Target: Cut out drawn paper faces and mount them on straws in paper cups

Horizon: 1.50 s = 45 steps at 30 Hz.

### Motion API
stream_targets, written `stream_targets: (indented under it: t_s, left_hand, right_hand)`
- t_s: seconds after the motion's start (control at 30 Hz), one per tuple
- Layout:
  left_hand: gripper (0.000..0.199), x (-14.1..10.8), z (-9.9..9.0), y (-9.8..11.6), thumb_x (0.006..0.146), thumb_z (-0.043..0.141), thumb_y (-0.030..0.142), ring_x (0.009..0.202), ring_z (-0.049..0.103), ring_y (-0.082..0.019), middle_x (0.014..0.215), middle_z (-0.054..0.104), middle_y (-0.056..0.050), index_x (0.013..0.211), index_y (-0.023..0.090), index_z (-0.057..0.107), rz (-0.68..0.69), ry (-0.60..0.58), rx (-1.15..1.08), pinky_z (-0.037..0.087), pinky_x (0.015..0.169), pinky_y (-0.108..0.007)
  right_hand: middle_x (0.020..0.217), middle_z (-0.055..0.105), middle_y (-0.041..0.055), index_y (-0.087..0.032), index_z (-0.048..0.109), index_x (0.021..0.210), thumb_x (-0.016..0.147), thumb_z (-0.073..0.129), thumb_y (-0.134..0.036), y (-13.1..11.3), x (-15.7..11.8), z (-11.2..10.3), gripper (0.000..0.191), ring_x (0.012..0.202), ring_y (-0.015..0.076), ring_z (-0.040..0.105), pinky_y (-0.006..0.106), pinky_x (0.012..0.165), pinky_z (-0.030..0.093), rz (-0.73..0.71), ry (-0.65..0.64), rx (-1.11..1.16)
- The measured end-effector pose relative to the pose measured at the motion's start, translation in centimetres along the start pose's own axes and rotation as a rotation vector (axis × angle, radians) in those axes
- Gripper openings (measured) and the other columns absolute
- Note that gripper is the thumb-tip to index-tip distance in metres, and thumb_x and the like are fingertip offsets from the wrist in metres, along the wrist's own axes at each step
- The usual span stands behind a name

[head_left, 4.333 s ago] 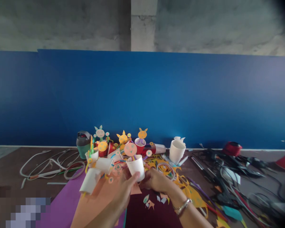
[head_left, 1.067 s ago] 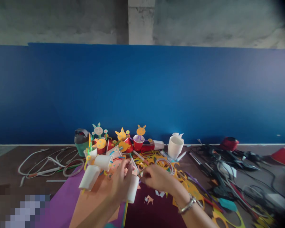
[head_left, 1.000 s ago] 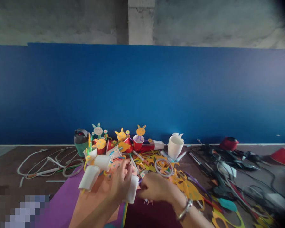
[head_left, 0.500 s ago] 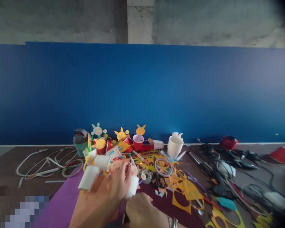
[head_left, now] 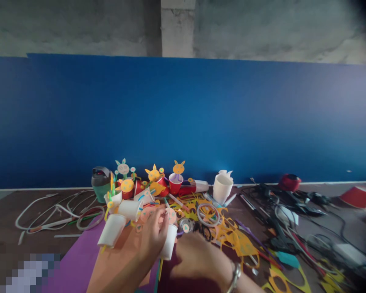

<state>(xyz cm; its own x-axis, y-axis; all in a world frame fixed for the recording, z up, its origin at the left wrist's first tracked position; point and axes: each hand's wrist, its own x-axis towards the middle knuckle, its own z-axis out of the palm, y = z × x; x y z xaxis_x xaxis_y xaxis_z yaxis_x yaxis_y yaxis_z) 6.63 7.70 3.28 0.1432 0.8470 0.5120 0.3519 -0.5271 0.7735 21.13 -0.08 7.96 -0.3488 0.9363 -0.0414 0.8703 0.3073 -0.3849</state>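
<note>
My left hand [head_left: 154,234] is closed against a white paper cup [head_left: 170,243] near the front middle of the table, thumb and fingers at its upper part. A thin yellow strip [head_left: 160,268] hangs below the cup. Pink paper discs with drawn faces lie behind the fingers, partly covered by them. My right hand [head_left: 198,256], with a bracelet at its wrist, is just right of the cup and apart from it. Motion smears it, and its fingers are mostly hidden. Black scissors [head_left: 206,232] lie just beyond the right hand.
Paper-cup figures with animal faces crowd the back, beside a green-grey container [head_left: 101,188]. A tall white cup [head_left: 222,189] stands behind yellow paper scraps [head_left: 244,244]. Glue guns and cables [head_left: 282,236] are at right, white cords [head_left: 33,226] at left. Purple paper [head_left: 76,260] lies in front.
My right hand has moved away from the cup's lower part, to the right and slightly up. My left hand stays on the cup, and more of the cup and yellow strip shows.
</note>
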Motion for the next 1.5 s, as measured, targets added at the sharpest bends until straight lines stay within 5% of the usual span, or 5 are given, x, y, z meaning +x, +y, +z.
stream_targets:
  t_s: [0.13, 0.37, 0.63, 0.93, 1.5]
  left_hand:
    - [0.018, 0.3, -0.1, 1.3, 0.082, 0.055, 0.035, 0.085, 0.06, -0.023, 0.083, 0.066, -0.006, 0.076, 0.021, 0.064, -0.024, 0.021, -0.044, 0.046, 0.077, -0.034]
    - [0.026, 0.7, -0.2, 3.8, 0.077, 0.062, 0.042, 0.065, 0.06, -0.017, 0.071, 0.068, -0.004, 0.077, 0.016, 0.069, -0.442, -0.123, -0.408, 0.045, 0.057, -0.024]
    - [0.025, 2.1, -0.4, 3.6, 0.07, 0.069, 0.038, 0.078, 0.064, -0.021, 0.078, 0.07, -0.006, 0.08, 0.015, 0.068, -0.426, -0.061, -0.477, 0.049, 0.073, -0.029]
    - [0.019, 3.6, 0.7, 6.1, 0.078, 0.061, 0.036, 0.067, 0.061, -0.015, 0.074, 0.065, -0.002, 0.081, 0.017, 0.061, -0.248, -0.099, -0.391, 0.047, 0.06, -0.022]
    - [0.017, 1.7, 0.8, 7.1, 0.089, 0.047, 0.031, 0.102, 0.059, -0.025, 0.112, 0.065, -0.007, 0.095, 0.024, 0.061, 0.047, -0.264, -0.136, 0.047, 0.081, -0.033]
  right_hand:
    - [0.086, 0.071, 0.0117, -0.018, 0.07, 0.084, 0.071, 0.058, -0.019, 3.7, 0.4, -4.5, 0.018, 0.083, 0.0257, 0.066, 0.03, 0.067, 0.046, 0.452, 0.051, -0.255]
    - [0.092, 0.071, 0.0111, -0.018, 0.068, 0.089, 0.062, 0.059, -0.004, 7.8, 1.6, -4.1, 0.032, 0.088, 0.0269, 0.066, 0.03, 0.068, 0.044, 0.526, 0.058, -0.219]
    - [0.073, 0.065, 0.003, -0.017, 0.06, 0.073, 0.074, 0.052, -0.02, 7.9, 1.6, -5.0, 0.008, 0.07, 0.0166, 0.058, 0.025, 0.06, 0.036, 0.337, 0.206, -0.041]
    - [0.062, 0.057, -0.003, -0.017, 0.049, 0.076, 0.081, 0.049, -0.022, 5.7, 2.2, -5.1, 0.007, 0.054, 0.0097, 0.047, 0.02, 0.049, 0.032, 0.014, 0.303, 0.752]
    - [0.06, 0.051, -0.0053, -0.019, 0.046, 0.073, 0.079, 0.048, -0.015, 4.7, 1.5, -5.5, 0.007, 0.054, 0.0095, 0.047, 0.019, 0.05, 0.032, -0.04, 0.399, 0.47]
